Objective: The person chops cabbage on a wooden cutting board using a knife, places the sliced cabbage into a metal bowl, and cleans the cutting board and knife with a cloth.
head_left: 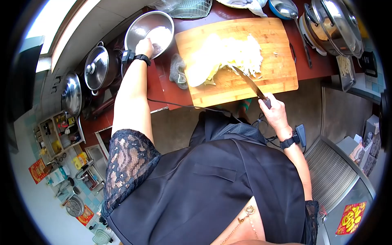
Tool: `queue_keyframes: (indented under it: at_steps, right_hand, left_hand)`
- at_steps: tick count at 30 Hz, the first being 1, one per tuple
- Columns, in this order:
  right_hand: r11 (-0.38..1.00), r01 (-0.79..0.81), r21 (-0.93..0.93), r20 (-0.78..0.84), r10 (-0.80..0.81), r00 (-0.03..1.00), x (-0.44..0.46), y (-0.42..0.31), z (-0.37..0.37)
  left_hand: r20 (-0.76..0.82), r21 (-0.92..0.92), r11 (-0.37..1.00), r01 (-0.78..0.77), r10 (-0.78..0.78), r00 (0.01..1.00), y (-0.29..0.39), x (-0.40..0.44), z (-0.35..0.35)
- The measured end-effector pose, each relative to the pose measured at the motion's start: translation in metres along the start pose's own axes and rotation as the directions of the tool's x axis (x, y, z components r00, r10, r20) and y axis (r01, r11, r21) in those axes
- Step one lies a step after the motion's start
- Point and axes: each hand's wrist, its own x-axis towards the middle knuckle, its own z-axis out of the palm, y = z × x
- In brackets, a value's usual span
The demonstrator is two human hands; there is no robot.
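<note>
My left hand (145,47) is closed on the near rim of a stainless steel bowl (136,33), left of the cutting board. Inside the bowl I make out only bright glare. A kitchen knife (254,86) is in my right hand (274,111), fingers wrapped round its dark handle. Its blade points up and left over the wooden cutting board (281,77), with the tip at the edge of a pile of pale, shredded vegetable, like cabbage (245,55). Strong light washes out much of the pile.
A crumpled grey plastic bag (178,70) lies between bowl and board. Lidded pots (98,67) stand at left, a large glass-lidded pot (337,24) at right. A ladle (302,34) rests in a blue bowl (281,6). A green basket (192,9) sits behind. A cable (183,105) hangs along the front edge.
</note>
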Motion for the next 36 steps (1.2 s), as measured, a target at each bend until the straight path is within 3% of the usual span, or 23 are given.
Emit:
queue_keyframes:
  at_steps: [4, 5, 7, 11, 13, 15, 17, 18, 19, 21, 23, 25, 27, 28, 31, 32, 36]
  right_hand:
    - [0.999, -0.042, 0.009, 0.011, 0.042, 0.999, 0.002, 0.0, 0.003]
    - [0.998, -0.053, 0.02, 0.017, 0.052, 0.998, 0.003, -0.001, 0.003]
    - [0.996, -0.076, 0.04, 0.019, 0.075, 0.997, 0.007, -0.006, 0.003]
    - [0.999, -0.026, 0.025, 0.049, 0.025, 0.998, 0.009, -0.005, 0.0]
    - [0.995, 0.101, -0.016, 0.029, -0.101, 0.995, 0.004, -0.001, 0.003]
    - [0.976, 0.197, -0.097, 0.053, -0.192, 0.98, 0.007, 0.002, 0.004]
    - [0.926, 0.347, -0.147, 0.115, -0.332, 0.936, 0.008, -0.002, 0.002]
    - [0.908, 0.384, -0.167, 0.154, -0.361, 0.92, 0.009, -0.001, 0.003]
    - [0.888, 0.422, -0.183, 0.194, -0.389, 0.901, 0.01, 0.002, 0.004]
    - [0.834, 0.495, -0.244, 0.256, -0.436, 0.863, 0.014, 0.005, 0.008]
    - [0.762, 0.558, -0.329, 0.306, -0.473, 0.826, 0.025, 0.008, 0.016]
    - [0.755, 0.566, -0.331, 0.297, -0.485, 0.822, 0.036, 0.017, 0.023]
    - [0.737, 0.56, -0.379, 0.315, -0.467, 0.826, 0.048, 0.015, 0.027]
    - [0.758, 0.525, -0.387, 0.338, -0.413, 0.845, 0.051, 0.02, 0.031]
    - [0.707, 0.534, -0.464, 0.246, -0.476, 0.844, 0.051, 0.015, 0.039]
    - [0.722, 0.503, -0.474, 0.261, -0.431, 0.864, 0.049, 0.014, 0.041]
    - [0.738, 0.423, -0.525, 0.164, -0.4, 0.902, 0.037, 0.004, 0.047]
  left_hand:
    - [-0.036, -0.105, 0.994, 0.005, -0.008, 0.999, -0.003, 0.003, -0.014]
    - [0.096, -0.372, 0.923, 0.103, -0.072, 0.993, -0.004, 0.002, -0.032]
    - [-0.096, -0.063, 0.997, 0.035, -0.041, 0.995, 0.0, -0.013, -0.041]
    - [-0.234, -0.232, 0.971, -0.053, -0.003, 0.972, 0.028, -0.041, -0.083]
    - [-0.309, -0.403, 0.901, -0.158, 0.028, 0.951, 0.058, -0.068, -0.096]
    - [-0.26, -0.522, 0.805, -0.282, 0.165, 0.951, 0.104, -0.108, -0.122]
    - [-0.296, -0.692, 0.604, -0.395, 0.262, 0.919, 0.13, -0.126, -0.101]
    - [-0.256, -0.741, 0.567, -0.359, 0.257, 0.932, 0.142, -0.138, -0.107]
    - [-0.319, -0.679, 0.616, -0.399, 0.243, 0.916, 0.143, -0.143, -0.104]
    - [-0.244, -0.728, 0.66, -0.186, 0.004, 0.97, 0.132, -0.151, -0.094]
    - [0.064, -0.971, 0.204, 0.126, -0.287, 0.956, 0.107, -0.154, -0.068]
    - [0.329, -0.944, -0.138, 0.299, -0.346, 0.879, 0.076, -0.161, -0.05]
    - [0.51, -0.853, -0.329, 0.404, -0.371, 0.776, 0.058, -0.161, -0.04]
    - [0.545, -0.811, -0.436, 0.389, -0.325, 0.773, 0.052, -0.159, -0.038]
    - [0.487, -0.784, -0.525, 0.331, -0.19, 0.853, 0.042, -0.14, -0.034]
    - [0.465, -0.746, -0.597, 0.295, -0.151, 0.872, 0.042, -0.132, -0.032]
    - [0.319, -0.813, -0.571, 0.114, -0.273, 0.908, 0.042, -0.104, -0.027]
